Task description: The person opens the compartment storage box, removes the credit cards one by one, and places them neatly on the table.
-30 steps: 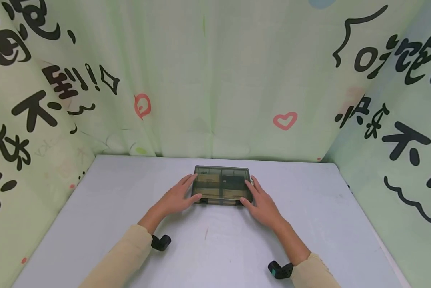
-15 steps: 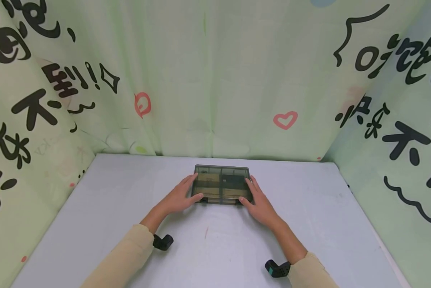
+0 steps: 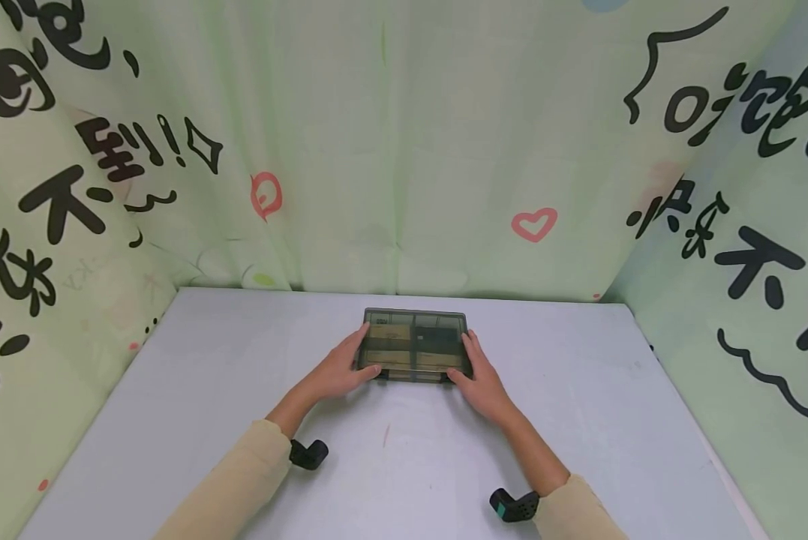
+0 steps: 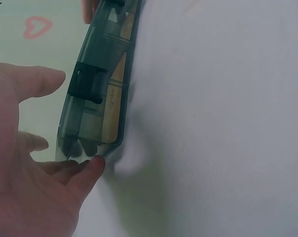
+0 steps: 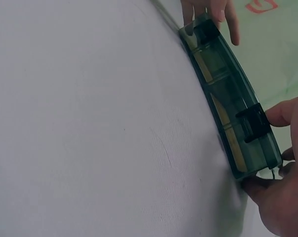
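Note:
A see-through dark green compartment box with a lid and two black front latches sits toward the back of the white table. Tan, flat pieces show through its walls. My left hand holds its left end, thumb at the front corner and fingers along the side; in the left wrist view the fingertips meet the end's lower corner. The right end is held by my right hand. In the right wrist view that thumb lies at a latch, with fingers curled round the end.
The white tabletop spreads in front and to both sides. Light green printed curtains enclose the back and sides, close behind the box. A small black camera is worn at each wrist.
Both hands have drawn in slightly around the box's ends, and the right forearm has shifted a little to the left. The box stays in place with its lid down.

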Demonstrator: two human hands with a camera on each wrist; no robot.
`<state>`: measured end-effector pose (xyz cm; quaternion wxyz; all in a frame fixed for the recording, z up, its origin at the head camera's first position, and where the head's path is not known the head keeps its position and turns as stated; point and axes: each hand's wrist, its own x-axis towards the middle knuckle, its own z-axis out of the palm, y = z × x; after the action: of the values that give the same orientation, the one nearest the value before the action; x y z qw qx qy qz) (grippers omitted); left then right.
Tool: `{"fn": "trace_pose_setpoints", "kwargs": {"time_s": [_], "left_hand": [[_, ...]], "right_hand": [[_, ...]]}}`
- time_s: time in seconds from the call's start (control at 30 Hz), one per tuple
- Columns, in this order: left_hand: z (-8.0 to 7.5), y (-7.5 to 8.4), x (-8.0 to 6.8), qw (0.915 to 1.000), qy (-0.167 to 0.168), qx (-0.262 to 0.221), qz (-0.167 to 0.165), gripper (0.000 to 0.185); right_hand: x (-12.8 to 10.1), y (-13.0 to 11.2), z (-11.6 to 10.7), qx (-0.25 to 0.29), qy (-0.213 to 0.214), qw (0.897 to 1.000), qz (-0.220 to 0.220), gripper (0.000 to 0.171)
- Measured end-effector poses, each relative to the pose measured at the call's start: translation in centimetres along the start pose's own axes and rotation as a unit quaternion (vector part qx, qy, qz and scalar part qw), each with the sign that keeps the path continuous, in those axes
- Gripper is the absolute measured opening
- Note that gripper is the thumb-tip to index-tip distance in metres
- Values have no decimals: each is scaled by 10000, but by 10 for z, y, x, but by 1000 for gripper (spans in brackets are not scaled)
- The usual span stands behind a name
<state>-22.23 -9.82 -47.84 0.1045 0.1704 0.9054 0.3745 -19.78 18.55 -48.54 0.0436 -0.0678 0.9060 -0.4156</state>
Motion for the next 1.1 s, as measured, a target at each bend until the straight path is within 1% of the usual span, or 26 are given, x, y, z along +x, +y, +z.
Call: {"fn": "trace_pose_setpoints", "kwargs": {"time_s": [0.13,0.37,0.47,0.53,0.63,0.73,1.0,1.1], "left_hand": [[3,1,2,9999,-22,-100,-121,83],[5,3,2,9992,24,-355,-178,82],[6,2,3,9986,87,-467,-235,83],[7,1,4,9975,128,-639,-259,86],[9,0,6,9952,120,-888,-394,90],[11,0,7,9928,76,-1102,-467,92],[11,-2,7,9896,-145,-1281,-642,90],[11,-1,6,9887,-241,-1306,-699,90]], "right_hand": [[0,-3,2,432,-2,9987,270,73],[2,-7,8,1113,77,9921,569,75],[4,-7,10,1382,62,9881,676,77],[5,-6,10,1543,69,9853,731,79],[7,-6,12,1817,110,9794,875,82],[9,-7,14,2030,188,9738,1004,86],[10,-9,17,2548,314,9557,1438,92],[9,-11,17,2554,333,9563,1382,91]]}}
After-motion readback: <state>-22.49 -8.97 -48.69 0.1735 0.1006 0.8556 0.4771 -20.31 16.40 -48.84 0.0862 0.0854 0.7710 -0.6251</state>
